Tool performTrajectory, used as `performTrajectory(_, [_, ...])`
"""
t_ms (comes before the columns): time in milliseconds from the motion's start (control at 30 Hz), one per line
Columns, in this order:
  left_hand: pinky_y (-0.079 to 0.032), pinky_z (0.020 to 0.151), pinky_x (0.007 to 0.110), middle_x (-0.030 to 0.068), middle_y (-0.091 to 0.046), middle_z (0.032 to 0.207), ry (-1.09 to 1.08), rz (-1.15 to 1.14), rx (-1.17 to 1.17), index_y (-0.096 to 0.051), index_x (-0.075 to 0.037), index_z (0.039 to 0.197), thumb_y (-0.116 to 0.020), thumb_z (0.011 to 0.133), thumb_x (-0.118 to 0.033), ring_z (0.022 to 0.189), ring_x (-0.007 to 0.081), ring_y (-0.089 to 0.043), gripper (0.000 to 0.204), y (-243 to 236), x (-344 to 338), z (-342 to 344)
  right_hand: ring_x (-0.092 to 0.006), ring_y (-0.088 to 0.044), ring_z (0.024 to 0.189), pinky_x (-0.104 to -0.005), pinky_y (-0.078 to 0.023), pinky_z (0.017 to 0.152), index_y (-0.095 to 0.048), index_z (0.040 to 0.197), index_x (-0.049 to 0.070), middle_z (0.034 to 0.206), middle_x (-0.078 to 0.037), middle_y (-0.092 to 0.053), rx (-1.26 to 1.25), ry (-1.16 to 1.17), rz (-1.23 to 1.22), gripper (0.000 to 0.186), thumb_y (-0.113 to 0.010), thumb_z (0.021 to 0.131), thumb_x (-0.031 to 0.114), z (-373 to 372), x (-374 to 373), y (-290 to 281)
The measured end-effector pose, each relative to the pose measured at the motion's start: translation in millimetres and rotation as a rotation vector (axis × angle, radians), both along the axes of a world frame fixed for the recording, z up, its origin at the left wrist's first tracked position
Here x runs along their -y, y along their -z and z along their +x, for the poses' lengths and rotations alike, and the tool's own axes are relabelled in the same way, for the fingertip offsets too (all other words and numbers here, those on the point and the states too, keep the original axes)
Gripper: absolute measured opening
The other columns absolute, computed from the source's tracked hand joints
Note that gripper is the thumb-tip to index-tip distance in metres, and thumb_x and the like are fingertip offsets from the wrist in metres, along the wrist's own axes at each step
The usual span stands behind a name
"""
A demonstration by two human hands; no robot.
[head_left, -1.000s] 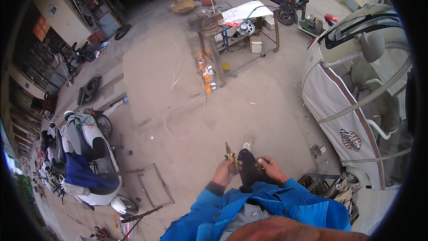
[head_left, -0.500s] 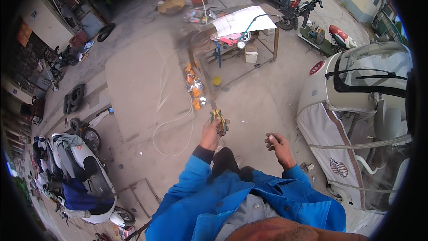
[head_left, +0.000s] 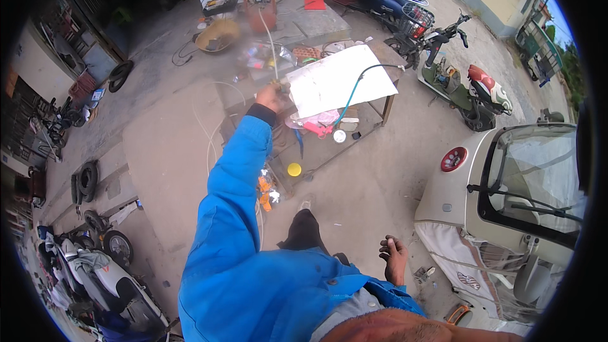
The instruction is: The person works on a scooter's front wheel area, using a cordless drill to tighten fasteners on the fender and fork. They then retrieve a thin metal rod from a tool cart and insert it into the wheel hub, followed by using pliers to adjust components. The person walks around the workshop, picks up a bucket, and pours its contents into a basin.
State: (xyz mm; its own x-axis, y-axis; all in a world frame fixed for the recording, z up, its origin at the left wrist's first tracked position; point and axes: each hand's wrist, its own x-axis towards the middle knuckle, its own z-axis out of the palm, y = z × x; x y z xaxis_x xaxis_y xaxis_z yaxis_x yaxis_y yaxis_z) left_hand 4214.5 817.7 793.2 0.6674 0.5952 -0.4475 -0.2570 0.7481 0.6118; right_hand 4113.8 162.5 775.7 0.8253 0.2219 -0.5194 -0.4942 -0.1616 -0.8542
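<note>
My left hand [head_left: 273,96] is stretched out over the left part of a low metal-framed table, closed, beside the white sheet [head_left: 342,81] on its top. What its fingers hold is hidden and blurred; the pliers seen in it earlier cannot be made out. A pale hose [head_left: 268,33] runs down toward this hand from beyond the table. My right hand [head_left: 395,258] hangs low at my right side, holding nothing, with its fingers loosely bent and apart. A teal hose [head_left: 352,90] lies across the sheet, and a pink tool [head_left: 316,129] sticks out under its near edge.
A yellow round lid [head_left: 294,170] and orange-and-silver packets [head_left: 266,191] are by the table's near side. A wide tan basin [head_left: 216,35] and a yellow-and-red machine [head_left: 258,6] stand beyond. A cream covered vehicle [head_left: 468,183] is at right, a white scooter [head_left: 104,272] at left.
My left hand has gone from in front of my body, where it held yellow-and-green pliers, forward to the table. My right hand has dropped lower. The view has shifted nearer the table.
</note>
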Motion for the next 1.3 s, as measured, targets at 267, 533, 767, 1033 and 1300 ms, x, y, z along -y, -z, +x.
performTrajectory(267, [-0.055,0.069,0.036,0.0219,-0.066,0.107,-0.018,-0.17,-0.276,-0.057,0.001,0.115,-0.053,0.11,-0.018,0.09,0.0327,-0.068,0.02,129.4,-234.0,96.6,-0.0152,-0.067,0.083,-0.0288,-0.055,0.071,-0.067,0.127,-0.001,0.101,-0.009,-0.073,-0.167,0.127,-0.053,0.039,-0.07,0.104,0.03,32.6,-99.7,-4.3])
performTrajectory(533, [-0.054,0.079,0.038,0.0244,-0.065,0.124,-0.049,-0.033,0.007,-0.052,-0.003,0.136,-0.058,0.109,-0.027,0.096,0.0323,-0.061,0.036,42.8,-209.0,188.4,-0.0153,-0.067,0.084,-0.0294,-0.055,0.072,-0.07,0.116,0.001,0.097,-0.008,-0.072,-0.158,0.184,-0.108,0.03,-0.07,0.103,0.028,61.3,-140.8,-14.3])
performTrajectory(767, [-0.049,0.078,0.033,0.011,-0.067,0.11,0.476,-0.235,0.195,-0.061,-0.004,0.125,-0.061,0.097,-0.003,0.087,0.0186,-0.059,0.028,-9.9,92.3,135.5,-0.0138,-0.065,0.083,-0.0272,-0.054,0.074,-0.071,0.108,0.001,0.098,-0.007,-0.072,0.035,0.212,0.013,0.017,-0.065,0.104,0.016,76.2,-164.1,-32.9])
performTrajectory(1033, [-0.034,0.125,0.053,0.0223,-0.05,0.157,0.794,-0.782,0.359,-0.042,0.001,0.153,-0.053,0.105,-0.053,0.147,0.0389,-0.045,0.073,-101.7,342.3,59.5,-0.0171,-0.067,0.091,-0.0308,-0.056,0.079,-0.064,0.133,-0.006,0.113,-0.013,-0.071,0.111,0.599,0.453,0.04,-0.065,0.108,0.026,69.4,-101.9,-71.9])
performTrajectory(1300, [-0.033,0.125,0.056,0.0224,-0.049,0.151,1.097,-0.629,0.299,-0.041,0.0,0.151,-0.061,0.101,-0.051,0.147,0.0376,-0.044,0.074,-129.2,573.1,15.2,-0.0129,-0.064,0.085,-0.0285,-0.053,0.076,-0.07,0.117,-0.001,0.104,-0.007,-0.07,0.497,0.809,0.356,0.02,-0.07,0.101,0.011,-29.9,45.5,-127.8])
